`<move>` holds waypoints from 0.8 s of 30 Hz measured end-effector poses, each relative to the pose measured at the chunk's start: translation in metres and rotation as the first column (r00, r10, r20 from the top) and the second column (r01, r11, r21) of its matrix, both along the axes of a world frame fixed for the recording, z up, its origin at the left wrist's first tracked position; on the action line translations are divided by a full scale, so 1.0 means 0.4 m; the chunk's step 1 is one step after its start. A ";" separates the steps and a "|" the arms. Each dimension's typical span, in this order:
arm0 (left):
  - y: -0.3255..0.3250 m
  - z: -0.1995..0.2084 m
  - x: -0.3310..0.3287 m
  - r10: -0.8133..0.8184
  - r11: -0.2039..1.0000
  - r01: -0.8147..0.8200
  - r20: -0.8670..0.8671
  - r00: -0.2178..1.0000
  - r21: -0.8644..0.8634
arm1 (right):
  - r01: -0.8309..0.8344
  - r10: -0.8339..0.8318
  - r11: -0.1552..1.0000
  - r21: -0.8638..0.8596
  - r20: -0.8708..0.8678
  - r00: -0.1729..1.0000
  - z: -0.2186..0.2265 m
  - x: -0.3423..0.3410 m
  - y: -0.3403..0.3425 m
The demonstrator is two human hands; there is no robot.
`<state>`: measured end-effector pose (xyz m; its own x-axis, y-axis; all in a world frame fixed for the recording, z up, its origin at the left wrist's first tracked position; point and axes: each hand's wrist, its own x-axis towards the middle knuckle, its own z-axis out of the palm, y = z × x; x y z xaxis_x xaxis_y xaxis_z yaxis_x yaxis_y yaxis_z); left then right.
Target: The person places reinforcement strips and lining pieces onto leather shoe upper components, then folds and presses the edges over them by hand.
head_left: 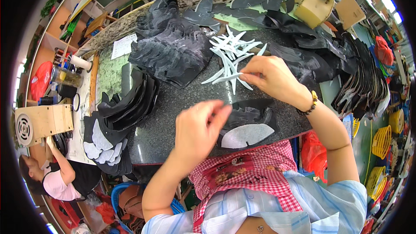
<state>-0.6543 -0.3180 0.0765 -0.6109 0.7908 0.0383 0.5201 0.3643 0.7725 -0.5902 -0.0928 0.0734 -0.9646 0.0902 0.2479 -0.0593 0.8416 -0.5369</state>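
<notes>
My right hand pinches one thin, curved white strip between thumb and fingertips. It is over the front of a loose heap of similar white strips on the dark speckled worktop. My left hand hovers to the near left, slightly blurred, thumb apart from the half-bent fingers, and nothing shows in it. Beside its thumb, close to the table's front edge, lies a curved black sheet piece with a light grey, half-moon patch.
Stacked black pieces stand behind; another stack with grey patches is at left. More black pieces pile up at right. A yellowish container stands at the far right. Another person works beside a beige machine at left.
</notes>
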 end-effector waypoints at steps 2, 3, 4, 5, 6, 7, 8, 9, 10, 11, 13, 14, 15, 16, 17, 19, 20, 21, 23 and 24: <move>0.045 -0.018 -0.072 0.063 0.998 -0.064 0.475 0.878 -0.014 | -0.018 0.040 0.979 -0.201 0.104 0.994 0.014 0.014 -0.012; 0.057 -0.031 -0.092 0.049 0.995 -0.093 0.583 0.811 0.046 | -0.029 0.050 0.980 -0.197 0.103 0.993 0.017 0.025 -0.017; 0.068 -0.038 -0.089 0.124 0.989 -0.145 0.388 0.913 0.024 | -0.044 0.077 0.953 -0.299 0.099 0.992 0.016 0.044 -0.019; 0.071 -0.035 -0.093 0.124 0.989 -0.145 0.397 0.910 0.024 | -0.058 0.103 0.915 -0.399 0.093 0.990 0.015 0.061 -0.020; 0.071 -0.026 -0.101 -0.005 0.990 -0.078 0.575 0.818 0.120 | -0.034 0.099 0.874 -0.486 0.109 0.989 0.025 0.074 -0.020; 0.063 -0.015 -0.100 -0.138 0.975 -0.034 0.720 0.680 0.219 | -0.026 0.100 0.869 -0.495 0.124 0.987 0.040 0.090 -0.024; 0.053 -0.013 -0.100 -0.210 0.970 0.030 0.769 0.604 0.241 | 0.057 0.072 0.827 -0.560 0.206 0.976 0.051 0.108 -0.030; 0.040 -0.009 -0.082 -0.198 0.974 0.026 0.785 0.586 0.226 | 0.143 0.053 0.775 -0.615 0.289 0.956 0.060 0.124 -0.036; 0.036 0.004 -0.070 -0.175 0.979 0.015 0.800 0.575 0.203 | 0.168 0.056 0.749 -0.640 0.314 0.948 0.072 0.142 -0.036; 0.028 0.008 -0.058 -0.143 0.985 0.001 0.814 0.563 0.172 | 0.179 0.054 0.742 -0.646 0.324 0.945 0.060 0.152 -0.048; 0.027 0.015 -0.007 -0.125 0.974 -0.072 0.775 0.619 0.215 | 0.154 0.050 0.338 -0.928 0.180 0.982 0.043 0.174 -0.079; 0.022 0.014 0.017 -0.108 0.975 -0.084 0.776 0.621 0.203 | 0.173 0.076 0.315 -0.933 0.206 0.976 0.034 0.186 -0.086; 0.017 0.013 0.040 -0.092 0.977 -0.096 0.776 0.624 0.192 | 0.242 0.066 0.371 -0.897 0.285 0.956 0.032 0.194 -0.096; 0.013 0.015 0.058 -0.050 0.976 -0.135 0.775 0.630 0.173 | 0.260 0.019 0.416 -0.872 0.294 0.956 0.014 0.208 -0.107; 0.001 0.010 0.066 -0.046 0.977 -0.133 0.779 0.625 0.164 | 0.280 -0.029 0.459 -0.843 0.301 0.953 -0.006 0.218 -0.114; -0.024 -0.008 0.079 0.103 0.984 -0.180 0.772 0.628 0.015 | 0.233 -0.034 0.667 -0.708 0.284 0.958 -0.024 0.221 -0.117; -0.029 -0.021 0.086 0.166 0.984 -0.166 0.687 0.708 -0.067 | 0.168 -0.031 0.837 -0.521 0.261 0.965 -0.032 0.225 -0.120; -0.037 -0.043 0.092 0.168 0.984 -0.162 0.692 0.702 -0.074 | 0.175 -0.033 0.833 -0.525 0.270 0.962 -0.041 0.228 -0.125; -0.049 -0.085 0.097 0.215 0.976 -0.192 0.567 0.795 -0.100 | 0.085 -0.035 0.961 -0.264 0.189 0.981 -0.061 0.229 -0.136; -0.049 -0.092 0.102 0.237 0.970 -0.224 0.608 0.758 -0.098 | 0.111 -0.069 0.957 -0.267 0.161 0.985 -0.069 0.229 -0.144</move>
<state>-0.6137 -0.3374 0.0397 -0.6636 0.6199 -0.4188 -0.1609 0.4284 0.8891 -0.4986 -0.1506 0.0458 -0.9734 0.2223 0.0561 0.1075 0.6588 -0.7446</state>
